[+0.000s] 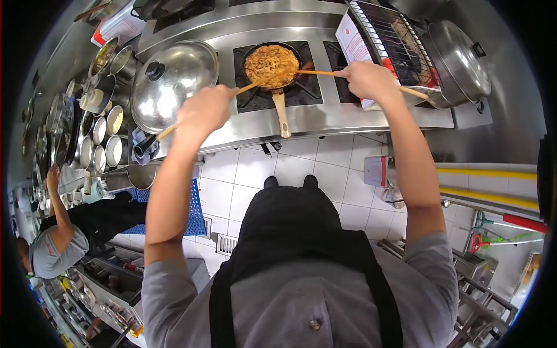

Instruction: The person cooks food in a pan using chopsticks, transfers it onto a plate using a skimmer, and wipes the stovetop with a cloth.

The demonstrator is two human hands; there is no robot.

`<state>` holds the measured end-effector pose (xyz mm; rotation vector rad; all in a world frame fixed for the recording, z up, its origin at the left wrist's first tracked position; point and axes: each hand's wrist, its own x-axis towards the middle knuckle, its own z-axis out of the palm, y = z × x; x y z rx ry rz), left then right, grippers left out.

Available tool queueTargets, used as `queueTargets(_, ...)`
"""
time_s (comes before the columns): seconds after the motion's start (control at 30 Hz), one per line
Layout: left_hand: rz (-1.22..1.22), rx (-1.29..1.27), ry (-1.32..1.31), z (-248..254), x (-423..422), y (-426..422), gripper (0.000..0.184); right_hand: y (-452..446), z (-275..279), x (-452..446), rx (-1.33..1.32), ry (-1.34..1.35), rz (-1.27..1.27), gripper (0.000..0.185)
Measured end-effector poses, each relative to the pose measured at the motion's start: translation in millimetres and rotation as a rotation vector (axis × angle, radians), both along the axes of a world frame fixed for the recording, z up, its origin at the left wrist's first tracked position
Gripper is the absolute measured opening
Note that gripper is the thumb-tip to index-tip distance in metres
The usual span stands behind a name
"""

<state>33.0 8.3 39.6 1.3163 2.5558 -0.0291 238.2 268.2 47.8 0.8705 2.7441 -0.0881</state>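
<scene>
Both hands are out over the surface (342,120), and each one has a grip! The left hand (204,113) is curled tight around the left wooden stick (250,86), which slants away from the person and to the right, its front end over the pan (278,91). The right hand (370,80) is closed on the right wooden stick (317,72), and this one lies nearly crosswise, pointing left with its rear end angling slightly back toward the person. The front ends come together above the food (268,61); whether they touch it, I can't tell!

And there's the pan, sitting on the burner (248,103) between the two hands, its pale handle (281,116) aimed back at the person, a touch to the right. So the pan's long axis runs front to back, and the browned food fills its round body.

Beside the left hand sits a big domed lid (177,87), knob up. Over by the right hand, a wire rack (400,37), then a metal pot (458,61). Far left, another person (55,249) reaches an arm toward the containers (100,130)!
</scene>
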Motion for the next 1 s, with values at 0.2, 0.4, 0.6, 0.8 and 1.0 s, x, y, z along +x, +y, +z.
queueTargets(0.2,0.024,-0.003,-0.015,-12.0,4.5,3.0,0.043,-3.2,16.5,-0.2,0.044,-0.069,0.020,0.039)
queueTargets(0.4,0.033,-0.025,-0.051,-15.6,-0.9,-6.2,0.043,-7.2,4.7,12.6,-0.035,-0.025,0.026,0.044)
queueTargets(0.6,0.045,0.172,-0.007,-75.9,-18.7,15.7,0.044,-16.8,-101.6,5.5,-0.057,0.253,-0.285,0.050)
queueTargets(0.8,0.076,0.114,0.016,-55.7,-12.4,15.0,0.046,-36.4,-86.7,5.8,-0.081,0.301,-0.316,0.049)
queueTargets(1.0,0.205,0.073,0.042,-101.1,-48.9,29.5,0.037,-33.0,-137.4,-30.1,-0.158,0.342,-0.300,0.050)
